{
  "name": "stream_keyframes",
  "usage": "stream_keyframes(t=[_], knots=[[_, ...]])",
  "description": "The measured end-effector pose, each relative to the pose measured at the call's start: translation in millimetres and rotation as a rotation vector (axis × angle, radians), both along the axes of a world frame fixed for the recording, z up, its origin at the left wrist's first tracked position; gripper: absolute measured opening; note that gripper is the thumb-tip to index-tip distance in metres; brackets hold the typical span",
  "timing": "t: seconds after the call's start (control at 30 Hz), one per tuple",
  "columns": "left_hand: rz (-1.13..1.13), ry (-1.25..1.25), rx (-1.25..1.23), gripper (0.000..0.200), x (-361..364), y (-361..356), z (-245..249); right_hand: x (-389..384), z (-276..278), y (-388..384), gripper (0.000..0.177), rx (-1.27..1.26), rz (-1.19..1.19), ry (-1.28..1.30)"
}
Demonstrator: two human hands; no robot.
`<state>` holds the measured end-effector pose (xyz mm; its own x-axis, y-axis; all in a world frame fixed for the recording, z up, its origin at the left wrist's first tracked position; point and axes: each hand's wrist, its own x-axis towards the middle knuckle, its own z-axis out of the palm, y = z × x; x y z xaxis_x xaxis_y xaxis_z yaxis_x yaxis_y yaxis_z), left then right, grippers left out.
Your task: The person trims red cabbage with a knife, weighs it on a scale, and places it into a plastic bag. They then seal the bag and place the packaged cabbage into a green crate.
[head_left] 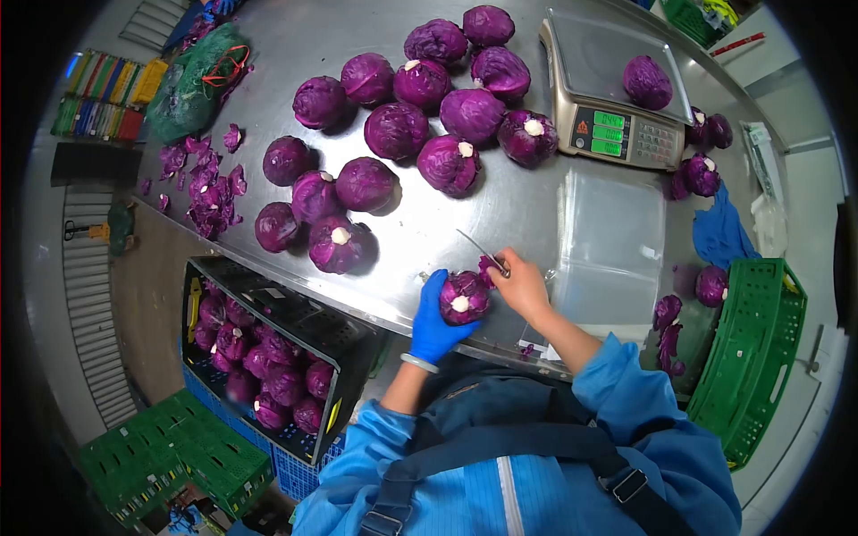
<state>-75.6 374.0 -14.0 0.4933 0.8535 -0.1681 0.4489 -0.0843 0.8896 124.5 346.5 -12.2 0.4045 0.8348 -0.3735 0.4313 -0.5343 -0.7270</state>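
My left hand, in a blue glove, is wrapped round a red cabbage at the table's near edge, its pale cut stem facing me. In my bare right hand is a small knife, its thin blade pointing up and left. A torn piece of purple leaf shows between that hand and the cabbage. Beyond both hands, several red cabbages stand on the steel table. Clear plastic bags lie stacked to the right of my right hand.
A digital scale bears one cabbage. Loose leaves and a green net sack lie at left. Below, a black crate holds several cabbages. A green crate and a blue cloth are at right.
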Motion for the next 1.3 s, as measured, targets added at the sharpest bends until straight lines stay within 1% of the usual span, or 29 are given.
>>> stream_keyframes(t=[0.1, 0.13, 0.23, 0.27, 0.33, 0.37, 0.43, 0.47, 0.53, 0.57, 0.63, 0.67, 0.73, 0.77, 0.83, 0.9, 0.93, 1.0, 1.1, 1.13, 1.17, 1.2, 1.23, 1.3], knots=[[-0.100, -0.061, -0.021, 0.106, -14.4, 14.0, 1.9, 25.4, -36.2, 4.1, 0.028, -0.051, -0.168, -0.141], [-0.091, -0.106, -0.090, 0.107, -17.3, 18.0, -0.5, 29.0, -23.1, 7.4, 0.029, -0.085, -0.162, -0.090], [-0.077, -0.087, -0.097, 0.108, -22.2, 28.6, -4.7, 18.6, 20.4, -6.0, 0.025, 0.066, 0.158, -0.256], [-0.105, -0.006, 0.041, 0.112, -21.5, 31.0, -2.1, 18.9, 28.6, -11.0, 0.023, 0.179, 0.245, -0.291], [-0.053, 0.078, 0.027, 0.114, -14.0, 30.5, 12.4, 20.3, 40.0, -28.4, 0.020, 0.403, 0.433, -0.354], [-0.025, 0.123, 0.017, 0.115, -11.1, 28.2, 15.6, 21.4, 45.9, -34.1, 0.019, 0.373, 0.499, -0.353], [0.033, 0.064, -0.054, 0.115, -8.0, 25.2, 9.9, 21.7, 54.0, -44.1, 0.017, 0.303, 0.618, -0.348], [0.055, 0.031, -0.085, 0.115, -5.4, 27.6, 7.0, 21.6, 53.9, -42.5, 0.017, 0.270, 0.614, -0.355], [0.042, 0.046, -0.104, 0.112, -1.9, 32.0, 15.2, 23.5, 53.6, -39.4, 0.017, 0.194, 0.608, -0.370], [0.037, 0.055, -0.113, 0.111, -1.7, 32.7, 18.1, 25.7, 51.1, -35.9, 0.017, 0.156, 0.558, -0.381], [0.004, 0.084, 0.001, 0.111, -4.8, 31.5, 9.7, 28.3, 40.2, -26.1, 0.018, 0.088, 0.458, -0.398], [-0.015, 0.101, 0.061, 0.111, -6.6, 32.2, 6.8, 27.2, 30.2, -24.2, 0.021, 0.138, 0.434, -0.356], [-0.054, 0.186, 0.093, 0.108, -8.6, 32.7, 14.5, 25.8, 18.8, -17.2, 0.027, 0.238, 0.365, -0.278], [-0.077, 0.222, 0.114, 0.107, -8.1, 32.8, 19.2, 22.3, 13.7, -15.1, 0.030, 0.249, 0.290, -0.191], [-0.112, 0.288, 0.098, 0.104, -5.6, 28.3, 29.4, -4.6, 21.4, -0.1, 0.036, 0.264, 0.143, -0.018], [-0.146, 0.339, 0.086, 0.104, -4.7, 23.2, 36.5, -30.1, -3.3, 12.7, 0.039, 0.109, -0.024, 0.254], [-0.140, 0.261, 0.067, 0.102, -8.3, 23.3, 30.7, -33.6, -15.2, 18.6, 0.038, 0.101, -0.019, 0.334], [-0.117, 0.323, 0.083, 0.102, -13.6, 21.1, 36.6, -37.3, -27.5, 32.3, 0.035, 0.091, -0.004, 0.498], [-0.075, 0.416, 0.095, 0.099, -12.7, 19.0, 43.9, -39.1, -28.2, 32.6, 0.034, 0.149, 0.049, 0.393], [-0.055, 0.432, 0.089, 0.098, -9.8, 18.8, 42.5, -39.8, -14.8, 32.6, 0.033, 0.145, 0.111, 0.331], [-0.032, 0.447, 0.083, 0.097, -7.0, 18.9, 40.5, -46.4, -24.5, 29.9, 0.033, 0.236, 0.272, 0.058], [-0.016, 0.440, 0.057, 0.091, -4.5, 21.8, 32.5, -48.1, -17.3, 26.9, 0.031, 0.225, 0.301, 0.008], [-0.007, 0.346, 0.038, 0.090, -6.0, 26.8, 27.0, -46.9, -8.3, 30.0, 0.030, 0.220, 0.330, -0.044], [0.015, 0.169, -0.017, 0.089, -18.9, 30.7, 21.6, -32.5, -13.1, 34.2, 0.028, 0.194, 0.252, -0.163]])
